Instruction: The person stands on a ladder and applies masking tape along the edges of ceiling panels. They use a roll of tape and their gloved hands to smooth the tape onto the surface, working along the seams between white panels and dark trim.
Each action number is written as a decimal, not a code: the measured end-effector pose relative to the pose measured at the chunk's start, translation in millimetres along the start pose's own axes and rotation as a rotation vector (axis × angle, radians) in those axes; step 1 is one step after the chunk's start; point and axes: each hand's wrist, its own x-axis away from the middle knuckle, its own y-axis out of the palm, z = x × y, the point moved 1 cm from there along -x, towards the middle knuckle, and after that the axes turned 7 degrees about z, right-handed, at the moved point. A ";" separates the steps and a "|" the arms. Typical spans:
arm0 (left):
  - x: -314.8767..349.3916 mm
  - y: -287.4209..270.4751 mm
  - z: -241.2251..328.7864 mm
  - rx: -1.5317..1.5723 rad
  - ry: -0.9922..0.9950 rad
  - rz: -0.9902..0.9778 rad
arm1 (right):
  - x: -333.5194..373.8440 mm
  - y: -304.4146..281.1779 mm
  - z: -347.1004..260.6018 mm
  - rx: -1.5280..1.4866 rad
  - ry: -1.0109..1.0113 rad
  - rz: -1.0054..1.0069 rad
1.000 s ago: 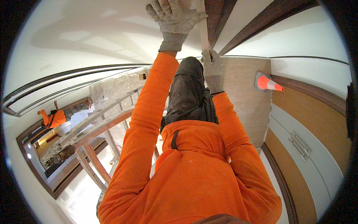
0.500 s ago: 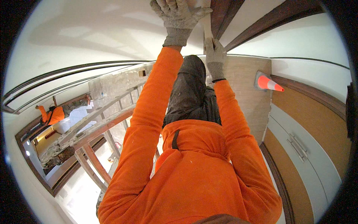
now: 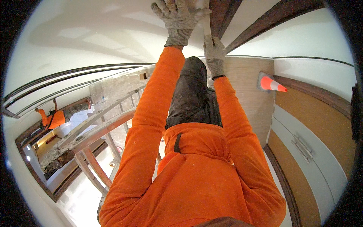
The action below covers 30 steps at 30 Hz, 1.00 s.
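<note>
My left hand (image 3: pixel 176 17), in a dusty grey knit glove, lies spread on the white wall (image 3: pixel 113 22). Its thumb reaches across to a long, narrow pale strip (image 3: pixel 207 27), which stands along the edge of a dark brown wooden frame (image 3: pixel 220 17). Lower down, my right hand (image 3: pixel 215 52), gloved alike, closes on the strip's near end. The fingers there are partly hidden. Both arms stretch forward in orange sleeves, with a dark-trousered leg (image 3: pixel 189 90) of mine between them.
An orange and white traffic cone (image 3: pixel 273 84) is at the right, near cabinets (image 3: pixel 317 151) with metal handles. Left of me are a worn ladder (image 3: pixel 102 130) and dark rails (image 3: pixel 75 70). Further off, a person in orange (image 3: pixel 55 119) is by a doorway.
My right hand and the strip have shifted slightly left, the hand also a little forward. My left hand has moved only slightly and stays spread on the wall.
</note>
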 end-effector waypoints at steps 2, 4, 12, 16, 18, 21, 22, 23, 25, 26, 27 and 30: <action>4.8 2.1 -3.3 -0.011 -0.011 0.008 | 1.0 -2.5 -9.1 0.014 0.048 -0.015; 7.4 2.1 -3.7 -0.020 -0.011 -0.008 | 1.0 -3.2 -9.6 -0.006 0.094 -0.030; -29.7 -11.5 -4.1 -0.023 -0.035 0.026 | 0.1 -6.6 -7.4 -0.038 0.154 -0.073; -96.0 -37.7 -5.5 -0.026 -0.036 0.063 | 1.7 -3.4 -6.6 -0.103 0.139 -0.068; -118.8 -45.8 -3.8 -0.028 -0.036 0.052 | -2.4 2.7 4.9 -0.071 0.141 -0.066; -126.8 -39.2 0.0 0.004 -0.071 0.087 | -3.2 2.9 10.2 -0.138 0.192 -0.057; -124.2 -36.3 -0.3 -0.003 -0.075 0.092 | -3.3 1.8 10.0 -0.106 0.168 -0.059; -120.7 -33.9 0.0 -0.007 -0.078 0.097 | -3.6 0.6 10.1 -0.075 0.144 -0.058; -110.9 -36.4 0.3 -0.041 -0.141 0.031 | -1.1 1.6 8.9 -0.057 0.123 -0.068; -105.7 -41.3 -1.6 -0.067 -0.174 0.000 | 0.8 4.3 7.4 -0.070 0.125 -0.080; -95.4 -35.3 2.3 -0.038 -0.161 -0.027 | -1.7 3.2 10.9 -0.077 0.140 -0.050; -51.6 -24.5 1.7 -0.033 -0.104 -0.078 | -3.2 0.2 10.3 -0.107 0.135 -0.044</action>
